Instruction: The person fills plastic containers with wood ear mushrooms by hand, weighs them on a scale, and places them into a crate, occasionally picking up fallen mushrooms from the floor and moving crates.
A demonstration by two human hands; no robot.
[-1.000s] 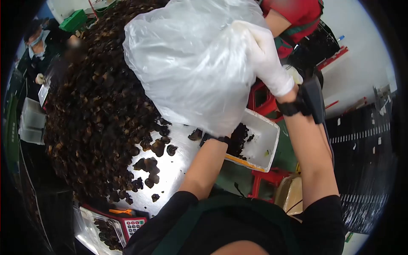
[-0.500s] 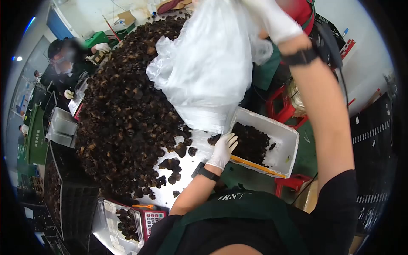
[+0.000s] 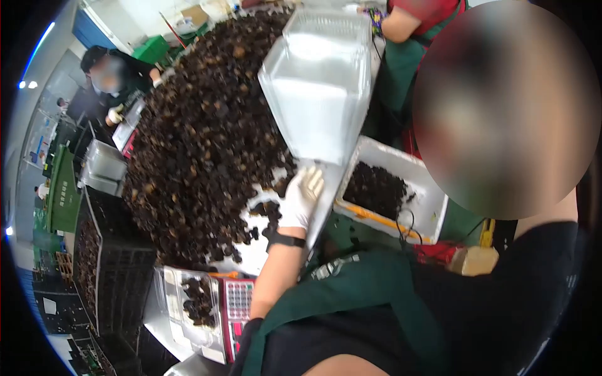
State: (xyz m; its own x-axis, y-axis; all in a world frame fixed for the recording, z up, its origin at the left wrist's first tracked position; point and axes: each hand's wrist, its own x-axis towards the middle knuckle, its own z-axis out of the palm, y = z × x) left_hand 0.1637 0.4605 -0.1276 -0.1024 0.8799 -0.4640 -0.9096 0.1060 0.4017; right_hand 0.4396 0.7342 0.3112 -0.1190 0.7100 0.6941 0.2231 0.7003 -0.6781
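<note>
A tall stack of clear plastic containers (image 3: pixel 316 94) stands at the table's right edge, uncovered. My left hand (image 3: pixel 304 193), in a white glove, is at the foot of the stack, palm turned up and fingers apart with nothing visible in them. Beside it spreads a big heap of dark brown, crinkled mushroom-like pieces (image 3: pixel 200 138). My right arm reaches up along the right side, where a blurred patch hides the hand. To the right of the table, a white foam box (image 3: pixel 433 200) holds more dark pieces.
At the lower left, a scale with a keypad (image 3: pixel 239 299) carries a clear tray of dark pieces (image 3: pixel 199 302). Black crates (image 3: pixel 125 269) stand at the left. One co-worker (image 3: pixel 116 81) is across the heap, another (image 3: pixel 407 62) at the upper right.
The white plastic bag has come off the container stack and is no longer visible. My right arm has swung out to the right; my left hand has shifted slightly left and up.
</note>
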